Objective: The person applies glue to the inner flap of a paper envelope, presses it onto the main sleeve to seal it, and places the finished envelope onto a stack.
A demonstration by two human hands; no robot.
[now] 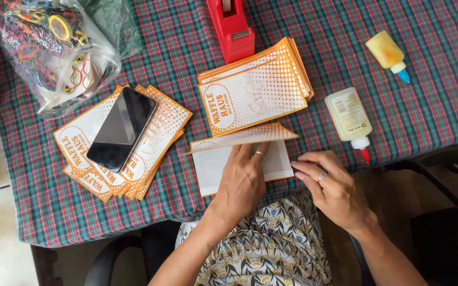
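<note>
At the near edge of the surface (398, 116), about its middle, lies the paper bag (223, 161) being folded: white inside, orange-dotted outside, its upper flap lifted and standing half over. The left hand (242, 180) lies flat on the bag with fingers spread, its grip wide and pressing rather than pinching, fingertips under the raised flap. The right hand (332, 185) rests at the bag's right edge, fingers loosely curled, touching the corner and closed on nothing.

To fold this well, I judge the left palm should keep the lower sheet from sliding on the cloth while the right hand brings the flap down square to the edges, then runs along the crease from one end to the other.

Counted: one bag in hand; two stacks of printed bags, the stack (255, 87) just beyond the hands towards the far edge and the fanned stack (157, 143) to the left; how many sheets each holds I cannot tell. One black phone (120, 130) lies on the fanned stack. One red tape dispenser (231, 26) at the far edge. Two glue bottles, the larger (350, 117) near the right hand, the smaller yellow one (387, 53) further out. One clear bag of coloured bands (49, 47) at the far left corner
</note>
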